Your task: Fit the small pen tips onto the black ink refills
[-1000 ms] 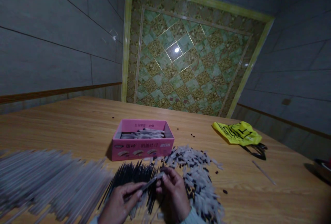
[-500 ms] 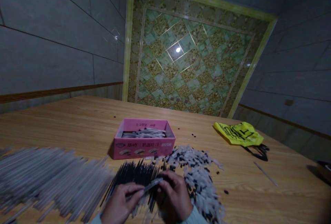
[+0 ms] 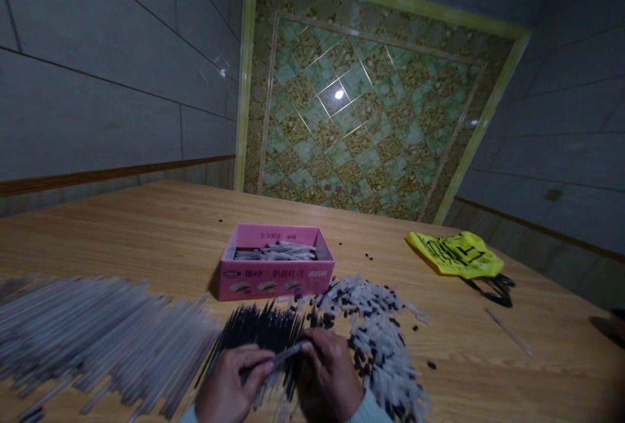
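The single view looks from the person's head, above and behind the grip, facing forward and down across the table [image 3: 146, 234]. The left hand [image 3: 229, 381] and right hand [image 3: 334, 368], closed on a slim rod [image 3: 288, 352], are close to the lens. Past the grip, the view runs over the pink box [image 3: 278, 283] at middle range to the patterned panel [image 3: 351, 143], farthest off. Its wide sweep also takes in the left wall [image 3: 112, 71] and right wall [image 3: 561, 123], well out to either side of the grip; the panel's frame leans.
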### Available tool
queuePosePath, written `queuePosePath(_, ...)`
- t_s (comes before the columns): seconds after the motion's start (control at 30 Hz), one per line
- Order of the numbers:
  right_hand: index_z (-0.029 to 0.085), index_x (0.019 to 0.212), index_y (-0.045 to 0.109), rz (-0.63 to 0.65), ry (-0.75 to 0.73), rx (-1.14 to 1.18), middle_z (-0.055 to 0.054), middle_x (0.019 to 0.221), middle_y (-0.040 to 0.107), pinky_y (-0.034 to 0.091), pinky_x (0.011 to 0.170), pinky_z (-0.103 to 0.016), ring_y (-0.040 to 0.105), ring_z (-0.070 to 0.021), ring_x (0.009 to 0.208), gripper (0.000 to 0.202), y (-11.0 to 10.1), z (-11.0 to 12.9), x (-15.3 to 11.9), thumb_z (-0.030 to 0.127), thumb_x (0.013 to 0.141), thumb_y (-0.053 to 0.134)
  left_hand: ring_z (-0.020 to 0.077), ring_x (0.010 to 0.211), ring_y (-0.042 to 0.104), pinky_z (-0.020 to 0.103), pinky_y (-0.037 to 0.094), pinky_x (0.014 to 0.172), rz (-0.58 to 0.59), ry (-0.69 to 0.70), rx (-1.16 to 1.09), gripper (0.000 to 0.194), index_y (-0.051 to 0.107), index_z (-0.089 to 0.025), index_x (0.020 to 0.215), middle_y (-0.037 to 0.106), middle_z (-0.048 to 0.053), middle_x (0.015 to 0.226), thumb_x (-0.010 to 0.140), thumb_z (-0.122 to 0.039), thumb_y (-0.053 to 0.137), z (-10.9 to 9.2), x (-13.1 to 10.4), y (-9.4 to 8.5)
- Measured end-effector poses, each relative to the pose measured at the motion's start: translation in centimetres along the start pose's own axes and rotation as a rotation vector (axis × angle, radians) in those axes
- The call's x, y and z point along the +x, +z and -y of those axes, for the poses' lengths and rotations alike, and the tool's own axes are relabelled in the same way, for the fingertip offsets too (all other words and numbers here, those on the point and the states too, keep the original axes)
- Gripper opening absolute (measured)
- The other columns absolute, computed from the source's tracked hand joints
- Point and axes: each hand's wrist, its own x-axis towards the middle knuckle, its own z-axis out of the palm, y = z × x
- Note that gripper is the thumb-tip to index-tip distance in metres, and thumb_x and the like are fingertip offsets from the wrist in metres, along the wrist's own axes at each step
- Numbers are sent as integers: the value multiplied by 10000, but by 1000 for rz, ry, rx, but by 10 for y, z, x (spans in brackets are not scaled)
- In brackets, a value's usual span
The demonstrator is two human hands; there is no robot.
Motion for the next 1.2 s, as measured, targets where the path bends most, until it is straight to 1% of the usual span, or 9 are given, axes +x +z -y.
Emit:
queuePosePath(0.27,184,724,660,-15,84,-5,-26,618,606,329,568,-227,543,-160,606,268,0,2,0,337,852,482,170,644,647,208,500,584,-91,125,100,236,745,-266,760,711,31,663,768,-344,522,-11,-5,-2)
queuePosePath(0.37,171,674,651,-58,149,120,-7,590,586,342,561,-221,525,-151,598,273,5,0,0,348,830,514,158,631,640,210,499,608,-65,169,117,273,738,-261,787,702,35,669,799,-343,478,-10,-4,-2)
queuePosePath(0.47,156,676,650,-176,236,352,-10,610,599,382,559,-223,533,-158,626,263,11,0,2,371,796,556,173,777,631,244,490,717,-127,183,172,289,705,-257,912,707,51,821,819,-348,447,0,1,-7)
queuePosePath(0.57,158,817,663,-391,352,626,-23,678,637,431,558,-235,563,-163,642,238,8,0,9,380,741,625,216,966,555,335,421,852,-292,89,337,327,633,-213,1041,658,85,1015,830,-347,424,12,7,-22)
queuePosePath(0.63,163,880,647,-496,418,769,-4,622,621,425,475,-223,546,-136,538,280,-1,0,20,384,708,661,245,978,522,379,399,825,-374,-80,506,301,622,-193,1012,631,100,1048,822,-302,416,17,10,-33)
queuePosePath(0.77,146,897,625,-595,402,900,-4,641,640,478,482,-232,571,-119,516,361,-23,-6,53,369,632,727,293,983,486,406,370,744,-353,-339,741,303,589,-170,1022,575,131,1075,778,-220,415,22,11,-44)
queuePosePath(0.87,126,889,618,-568,366,918,3,623,636,490,473,-228,575,-107,497,375,-28,-15,82,359,617,730,310,954,505,406,365,719,-257,-406,813,328,576,-143,1051,555,155,1039,771,-192,413,28,10,-41)
queuePosePath(1.0,114,840,610,-531,364,902,22,553,611,494,448,-233,568,-104,452,367,-21,-20,114,366,597,724,262,895,562,362,378,727,-167,-411,833,345,548,-136,1070,563,138,989,779,-95,367,38,10,-33)
queuePosePath(1.2,105,1067,549,-410,347,853,-52,707,678,514,488,-265,639,-157,560,499,-16,-13,126,322,636,676,258,859,612,357,403,730,-172,-411,781,336,474,-126,1128,592,143,1002,818,-138,343,43,11,-32)
